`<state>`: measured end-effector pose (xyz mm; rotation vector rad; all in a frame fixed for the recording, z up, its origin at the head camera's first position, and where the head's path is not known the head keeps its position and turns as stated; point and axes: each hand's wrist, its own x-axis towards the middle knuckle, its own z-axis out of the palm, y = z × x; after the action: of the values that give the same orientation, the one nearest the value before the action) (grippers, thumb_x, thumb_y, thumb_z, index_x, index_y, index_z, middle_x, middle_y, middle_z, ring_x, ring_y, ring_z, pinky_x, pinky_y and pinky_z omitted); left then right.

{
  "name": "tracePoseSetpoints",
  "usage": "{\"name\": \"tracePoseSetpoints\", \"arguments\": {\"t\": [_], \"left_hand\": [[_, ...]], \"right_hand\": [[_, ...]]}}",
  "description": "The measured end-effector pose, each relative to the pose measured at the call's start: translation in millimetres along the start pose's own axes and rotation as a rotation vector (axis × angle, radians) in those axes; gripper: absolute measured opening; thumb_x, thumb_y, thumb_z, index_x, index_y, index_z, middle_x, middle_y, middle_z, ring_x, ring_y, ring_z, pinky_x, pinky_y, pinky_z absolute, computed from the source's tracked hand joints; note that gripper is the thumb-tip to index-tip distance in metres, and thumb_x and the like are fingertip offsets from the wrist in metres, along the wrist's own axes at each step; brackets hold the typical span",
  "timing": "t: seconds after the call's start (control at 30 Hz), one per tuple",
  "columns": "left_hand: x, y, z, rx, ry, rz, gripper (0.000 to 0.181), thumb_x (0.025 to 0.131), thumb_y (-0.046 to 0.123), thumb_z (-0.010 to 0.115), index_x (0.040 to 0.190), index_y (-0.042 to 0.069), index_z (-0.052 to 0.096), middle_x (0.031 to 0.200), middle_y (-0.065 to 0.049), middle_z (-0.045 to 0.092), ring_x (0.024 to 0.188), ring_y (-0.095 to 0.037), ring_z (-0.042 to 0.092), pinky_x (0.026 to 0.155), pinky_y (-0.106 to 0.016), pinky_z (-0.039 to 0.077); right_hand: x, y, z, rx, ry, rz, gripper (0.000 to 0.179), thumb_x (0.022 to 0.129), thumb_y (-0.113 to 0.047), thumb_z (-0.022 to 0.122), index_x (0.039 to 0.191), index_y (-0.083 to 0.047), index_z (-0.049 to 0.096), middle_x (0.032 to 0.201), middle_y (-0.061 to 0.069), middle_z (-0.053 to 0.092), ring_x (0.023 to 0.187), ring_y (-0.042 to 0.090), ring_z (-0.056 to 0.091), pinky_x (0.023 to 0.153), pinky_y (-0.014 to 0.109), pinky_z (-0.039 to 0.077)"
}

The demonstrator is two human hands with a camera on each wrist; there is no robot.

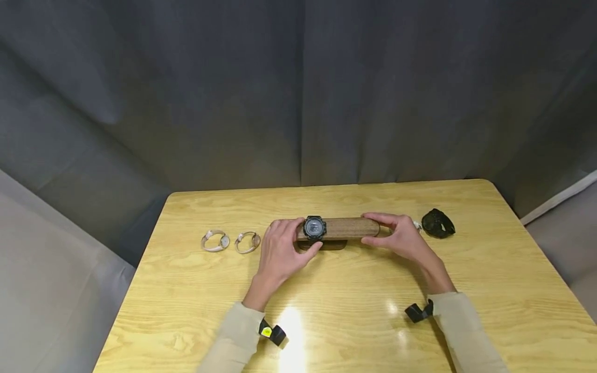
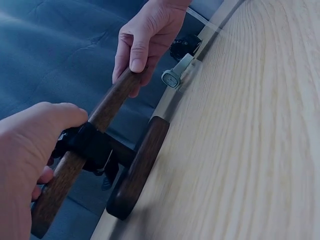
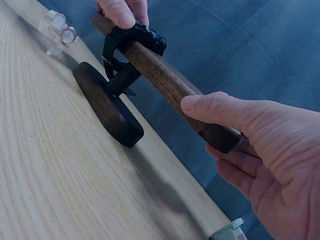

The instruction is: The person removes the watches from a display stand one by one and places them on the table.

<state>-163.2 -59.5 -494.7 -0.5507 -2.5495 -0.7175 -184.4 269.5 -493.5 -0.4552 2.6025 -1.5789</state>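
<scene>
A wooden watch stand (image 1: pixel 351 228) stands on the table, its bar raised on a post above a dark rounded base (image 3: pixel 107 110). Looped around the left part of the bar is a black digital watch (image 1: pixel 314 227), its face upward and its strap hanging loose below. My left hand (image 1: pixel 282 251) holds this watch between thumb and fingers, also touching the bar's left end. At the opposite end, my right hand (image 1: pixel 404 238) grips the bar, thumb on the near side and fingers on the far side.
Two light-strapped watches, one (image 1: pixel 215 241) farther left and one (image 1: pixel 247 242) nearer the stand, lie left of it. Beyond my right hand are a pale green watch (image 2: pixel 172 77) and a black watch (image 1: pixel 438 224). A dark curtain (image 1: pixel 298 103) hangs behind the table's back edge.
</scene>
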Motion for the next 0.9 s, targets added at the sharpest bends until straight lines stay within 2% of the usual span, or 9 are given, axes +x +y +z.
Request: {"name": "tracePoseSetpoints", "arguments": {"t": [0.07,0.17,0.3,0.4,0.5,0.67,0.9], "left_hand": [[-3.2,1.7,2.6,0.011,0.006,-0.007,0.069,0.083,0.062,0.079,0.131,0.014,0.069,0.107,-0.001,0.071,0.103,-0.021,0.061,0.091,-0.036,0.053],[-4.8,3.5,6.1,0.021,0.025,-0.004,0.068,0.083,0.063,0.079,0.130,0.014,0.069,0.111,-0.001,0.072,0.103,-0.021,0.061,0.090,-0.035,0.053],[-4.1,3.7,5.4,0.029,0.053,-0.001,0.068,0.082,0.063,0.079,0.128,0.014,0.071,0.109,-0.002,0.073,0.103,-0.021,0.063,0.089,-0.036,0.054],[-2.4,2.9,4.4,0.038,0.061,0.003,0.067,0.083,0.064,0.078,0.127,0.014,0.071,0.107,-0.001,0.074,0.101,-0.021,0.063,0.087,-0.035,0.054],[-1.5,3.5,5.6,0.045,0.072,0.017,0.066,0.083,0.063,0.079,0.126,0.014,0.071,0.108,-0.002,0.074,0.099,-0.021,0.063,0.087,-0.034,0.054],[-2.7,5.9,9.0,0.040,0.099,0.032,0.064,0.082,0.059,0.080,0.125,0.012,0.073,0.108,-0.003,0.075,0.098,-0.021,0.063,0.087,-0.035,0.054],[-2.2,8.3,10.4,0.023,0.122,0.036,0.061,0.084,0.054,0.079,0.123,0.009,0.073,0.094,-0.002,0.073,0.096,-0.022,0.064,0.093,-0.036,0.054]], "right_hand": [[-2.5,0.8,0.4,0.002,-0.006,0.011,0.061,0.084,-0.029,0.091,0.139,-0.017,0.069,0.141,0.006,0.067,0.137,0.032,0.057,0.088,0.036,0.059],[-5.3,-1.2,-0.8,0.002,-0.007,0.017,0.061,0.084,-0.029,0.091,0.139,-0.017,0.069,0.141,0.006,0.067,0.138,0.033,0.055,0.087,0.038,0.058],[-5.1,-2.6,0.2,0.007,-0.015,0.012,0.061,0.085,-0.028,0.090,0.140,-0.015,0.068,0.142,0.006,0.066,0.141,0.032,0.053,0.096,0.040,0.057],[-4.0,-2.8,1.4,0.017,-0.015,0.014,0.062,0.084,-0.029,0.090,0.141,-0.015,0.068,0.142,0.004,0.066,0.142,0.031,0.052,0.105,0.053,0.053],[-5.2,-4.0,0.4,0.009,-0.007,0.016,0.061,0.084,-0.030,0.091,0.140,-0.019,0.069,0.142,0.004,0.066,0.141,0.032,0.052,0.093,0.047,0.056],[-7.6,-4.1,-2.0,-0.006,-0.001,0.013,0.059,0.084,-0.028,0.091,0.139,-0.019,0.070,0.142,0.006,0.067,0.140,0.032,0.053,0.079,0.031,0.054],[-7.7,-1.3,-4.0,0.008,-0.002,0.003,0.058,0.085,-0.026,0.090,0.139,-0.019,0.070,0.142,0.007,0.066,0.139,0.033,0.054,0.073,0.024,0.053]]}}
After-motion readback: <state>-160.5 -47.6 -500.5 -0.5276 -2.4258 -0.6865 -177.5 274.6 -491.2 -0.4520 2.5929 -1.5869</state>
